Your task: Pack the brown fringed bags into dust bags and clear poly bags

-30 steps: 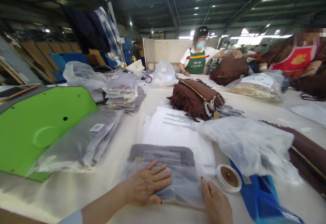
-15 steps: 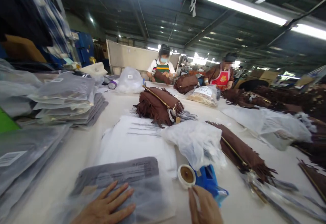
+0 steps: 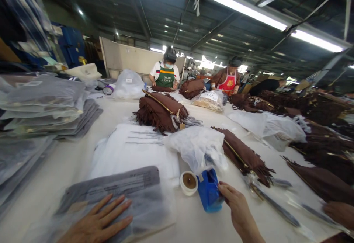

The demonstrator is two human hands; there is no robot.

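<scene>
My left hand (image 3: 102, 219) lies flat with its fingers spread on a clear plastic bag (image 3: 149, 213) holding a grey, flat printed piece (image 3: 132, 182). At the right side of a blue tape dispenser (image 3: 208, 193), my right hand (image 3: 235, 202) has its thumb and fingers pinched against the edge. Whether a strip of tape lies between the fingertips is too small to tell. Just left of the dispenser stands a round white tub (image 3: 188, 183) with a brown centre. A stack of white printed bags (image 3: 110, 154) lies beyond my left hand.
Stacked bagged pieces (image 3: 47, 99) stand at the left. Brown fringed bags (image 3: 163, 110) with gold-coloured trim lie ahead and to the right. A crumpled plastic bag (image 3: 199, 145) sits behind the dispenser. Another person's hand (image 3: 340, 213) is at the right edge; two people work across the table.
My right hand has moved from in front of the tub to the right side of the dispenser, which now sits more upright in view. My left hand stays flat. The view has shifted right.
</scene>
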